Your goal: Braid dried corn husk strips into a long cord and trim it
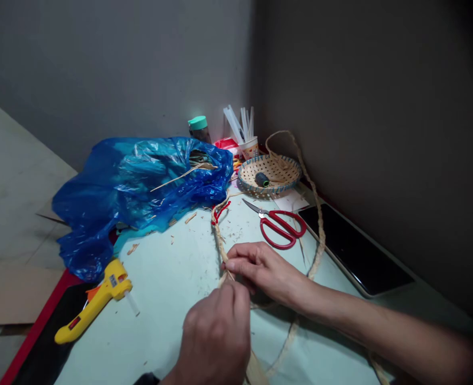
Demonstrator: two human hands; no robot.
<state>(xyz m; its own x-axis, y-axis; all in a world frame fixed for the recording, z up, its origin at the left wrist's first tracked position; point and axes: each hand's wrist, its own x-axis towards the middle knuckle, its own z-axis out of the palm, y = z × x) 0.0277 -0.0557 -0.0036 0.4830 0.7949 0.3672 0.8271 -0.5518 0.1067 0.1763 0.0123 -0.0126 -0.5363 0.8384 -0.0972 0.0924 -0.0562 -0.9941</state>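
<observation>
Both my hands meet over a pale braided straw cord (219, 235) on the light table (168, 283). My left hand (216, 337), seen from the back, is closed and pinches the cord near its lower part. My right hand (266, 270) has its fingers curled round the same cord just above. The braid runs up past a red tie (219, 212) and loops round to the right towards a small woven basket (269, 172). Red-handled scissors (281, 226) lie just beyond my right hand.
A crumpled blue plastic bag (136, 187) with straw strips fills the left. A yellow glue gun (94, 302) lies at the lower left. A dark tablet (354, 248) rests by the right wall. A cup of glue sticks (248, 144) and a green-capped bottle (198, 127) stand at the back.
</observation>
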